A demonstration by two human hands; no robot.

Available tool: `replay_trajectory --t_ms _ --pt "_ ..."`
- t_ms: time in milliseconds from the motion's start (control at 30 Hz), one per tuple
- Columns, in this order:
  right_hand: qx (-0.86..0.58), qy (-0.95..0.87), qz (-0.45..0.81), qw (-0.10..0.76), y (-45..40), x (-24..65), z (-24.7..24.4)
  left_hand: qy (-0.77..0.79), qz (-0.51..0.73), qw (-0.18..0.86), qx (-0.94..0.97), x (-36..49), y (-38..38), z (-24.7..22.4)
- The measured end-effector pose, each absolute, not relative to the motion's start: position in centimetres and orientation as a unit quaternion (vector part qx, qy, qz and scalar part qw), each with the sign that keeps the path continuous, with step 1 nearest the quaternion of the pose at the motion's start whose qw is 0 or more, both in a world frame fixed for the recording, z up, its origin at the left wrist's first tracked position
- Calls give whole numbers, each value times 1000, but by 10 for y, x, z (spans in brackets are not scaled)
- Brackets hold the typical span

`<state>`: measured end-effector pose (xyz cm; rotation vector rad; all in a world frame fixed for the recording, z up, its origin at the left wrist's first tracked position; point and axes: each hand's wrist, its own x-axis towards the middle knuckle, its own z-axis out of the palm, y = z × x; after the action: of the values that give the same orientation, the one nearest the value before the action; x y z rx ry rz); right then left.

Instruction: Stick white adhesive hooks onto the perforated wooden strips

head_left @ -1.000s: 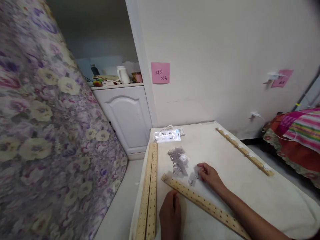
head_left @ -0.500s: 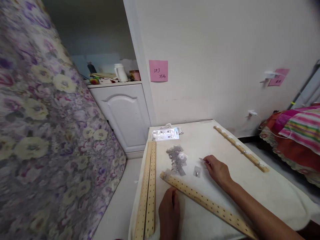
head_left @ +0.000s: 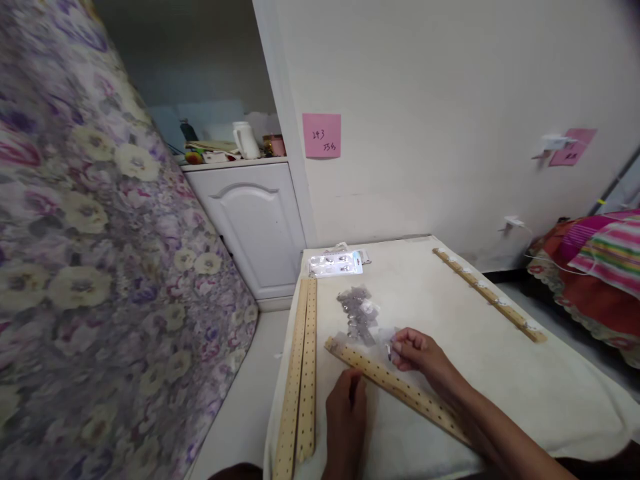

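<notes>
Head view: right hand (head_left: 423,357) pinching a clear packet (head_left: 387,339), just far of the slanted holed strip (head_left: 400,392). Left hand (head_left: 345,417) curled at its near edge, can't tell if gripping. Slick plastic might slip.

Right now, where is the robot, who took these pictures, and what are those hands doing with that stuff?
There's no robot here, just a person. One camera on their head took every picture, looking forward and down.

A cream cloth covers the surface. On it lie two pale wooden strips with holes, a slanting holed wooden strip, a narrow wooden strip on the right, a heap of small greyish see-through packets and a flat clear plastic pack.

The right hand pinches a small clear packet. The left hand is beside the slanting strip; I can't tell if it holds anything.
</notes>
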<state>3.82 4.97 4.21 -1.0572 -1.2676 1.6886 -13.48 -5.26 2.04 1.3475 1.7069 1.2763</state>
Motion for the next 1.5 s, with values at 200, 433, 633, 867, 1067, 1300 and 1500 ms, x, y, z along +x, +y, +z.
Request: replay_trajectory --t_ms 200,433,633,867,1067,1300,1500 --pt "-390 -460 706 370 26 15 33 587 552 393 444 -130 -49 18" --pt "-402 -489 685 361 17 1 21 549 617 430 365 -128 -44 5" --pt "-396 -521 670 350 14 -3 20 571 596 423 373 -129 -47 10" --pt "-389 -550 662 330 14 -6 21 596 581 389 395 -125 -53 18" --pt "-429 -634 537 354 26 -6 20 627 556 349 418 -129 -51 12" --pt "-499 -736 352 293 44 -13 15 691 521 293 407 -133 -40 11" --pt "-527 -734 330 274 49 -20 7 717 478 263 435 -134 -35 8"
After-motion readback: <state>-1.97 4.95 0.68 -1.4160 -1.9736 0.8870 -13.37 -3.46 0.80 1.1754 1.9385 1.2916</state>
